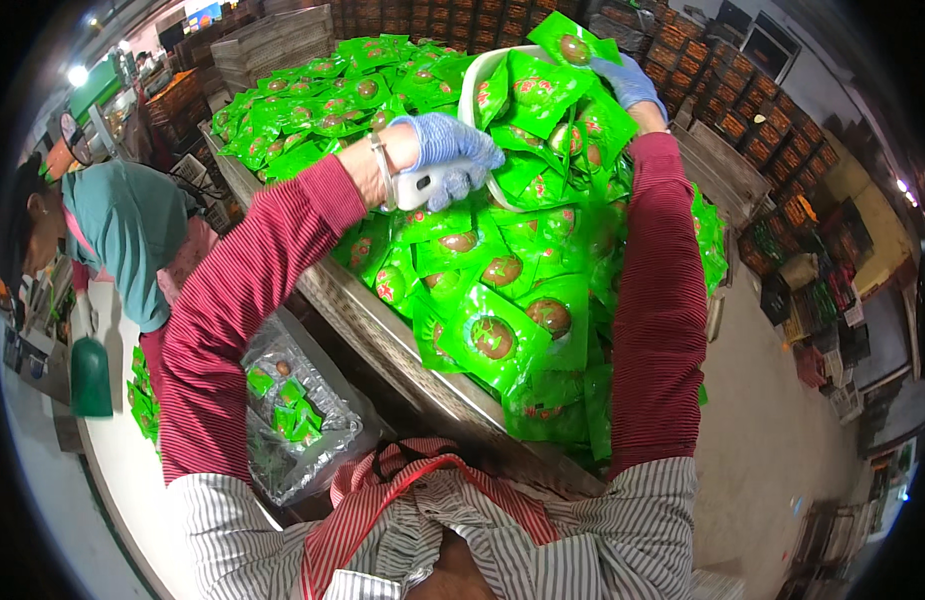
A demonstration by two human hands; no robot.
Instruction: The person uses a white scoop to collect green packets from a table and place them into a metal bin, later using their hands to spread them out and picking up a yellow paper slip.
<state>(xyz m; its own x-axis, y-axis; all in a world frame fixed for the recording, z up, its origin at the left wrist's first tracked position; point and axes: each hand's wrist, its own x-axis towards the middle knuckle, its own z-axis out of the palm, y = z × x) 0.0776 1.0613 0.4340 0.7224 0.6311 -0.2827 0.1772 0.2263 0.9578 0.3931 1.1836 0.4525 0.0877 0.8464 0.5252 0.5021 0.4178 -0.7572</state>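
My left hand (pixel 451 161), in a blue knitted glove, grips the thick white handle (pixel 413 189) of a white plastic scoop. The scoop's pale rim (pixel 468 94) curves around a heap of green packets (pixel 541 86), each with a round brown item inside. On the far right side of the scoop is my right hand (pixel 631 82), also gloved in blue. Its fingers are partly hidden behind a raised green packet (pixel 571 46), so I cannot tell whether they hold it. More green packets (pixel 492 334) lie piled below and around the scoop.
The pile rests in a large crate with a perforated side wall (pixel 402 337). Below left stands a plastic-lined bin (pixel 335 450) with a few packets. A co-worker (pixel 128 225) bends at the left near a green dustpan-like scoop (pixel 91 376). Stacked crates (pixel 747 97) line the back.
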